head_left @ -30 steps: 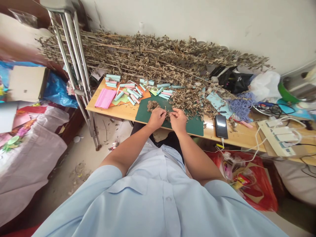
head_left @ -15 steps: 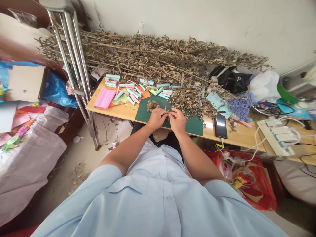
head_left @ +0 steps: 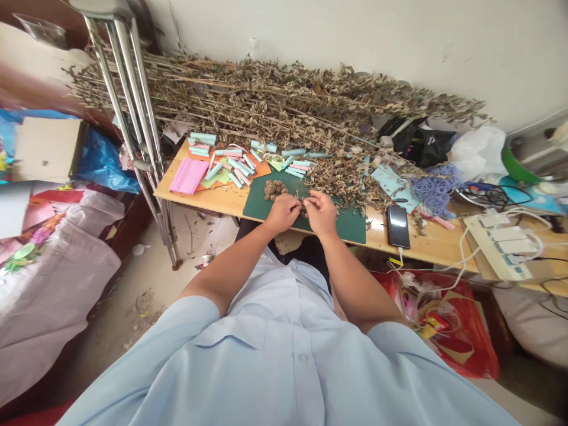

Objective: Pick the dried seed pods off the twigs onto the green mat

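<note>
My left hand (head_left: 282,213) and my right hand (head_left: 322,213) meet over the dark green cutting mat (head_left: 350,226) at the table's near edge. Both have their fingers pinched on a small clump of dried leaves (head_left: 303,206) held between them. Just beyond my left hand a small heap of crumbled dried leaves (head_left: 274,189) lies on the mat. A loose pile of dried leaves (head_left: 344,179) spreads across the mat's far right side, close to my right hand.
Long dried leafy stalks (head_left: 266,100) lie along the wall behind the wooden table (head_left: 208,198). Rolled pastel paper tubes (head_left: 235,161), pink paper (head_left: 189,176), a phone (head_left: 397,225), a power strip (head_left: 503,246) and metal crutches (head_left: 133,112) surround the mat.
My hands have drawn slightly closer together over the mat, still working the same small clump of leaves. Nothing else has moved.
</note>
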A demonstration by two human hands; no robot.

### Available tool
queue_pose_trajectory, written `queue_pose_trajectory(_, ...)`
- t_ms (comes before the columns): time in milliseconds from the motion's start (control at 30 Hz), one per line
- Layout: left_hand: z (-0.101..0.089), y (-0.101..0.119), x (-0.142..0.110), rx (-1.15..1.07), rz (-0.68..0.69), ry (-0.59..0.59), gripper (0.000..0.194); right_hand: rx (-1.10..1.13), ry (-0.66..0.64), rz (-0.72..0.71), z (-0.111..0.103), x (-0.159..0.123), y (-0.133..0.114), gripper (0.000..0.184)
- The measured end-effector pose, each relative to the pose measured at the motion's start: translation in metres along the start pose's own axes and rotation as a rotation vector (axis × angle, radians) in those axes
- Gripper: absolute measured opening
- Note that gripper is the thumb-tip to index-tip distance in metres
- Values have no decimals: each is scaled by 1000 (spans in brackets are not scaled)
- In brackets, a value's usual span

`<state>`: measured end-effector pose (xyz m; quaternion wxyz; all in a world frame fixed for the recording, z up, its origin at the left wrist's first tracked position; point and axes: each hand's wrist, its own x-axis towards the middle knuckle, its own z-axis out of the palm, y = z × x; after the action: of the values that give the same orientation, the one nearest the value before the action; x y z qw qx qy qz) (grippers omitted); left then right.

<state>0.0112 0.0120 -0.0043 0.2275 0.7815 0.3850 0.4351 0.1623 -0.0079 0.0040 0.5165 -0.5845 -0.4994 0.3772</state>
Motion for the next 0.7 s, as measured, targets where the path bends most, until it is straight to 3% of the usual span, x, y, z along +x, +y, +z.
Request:
queue_pose_trajectory(167, 0, -2, 0, -8, 9, -3, 19, -10, -9, -30, -2, 6, -3, 43)
queue_pose_trajectory(700, 0, -2, 0, -87, 29, 31, 22, 39, 131, -54, 1, 3, 0, 35)
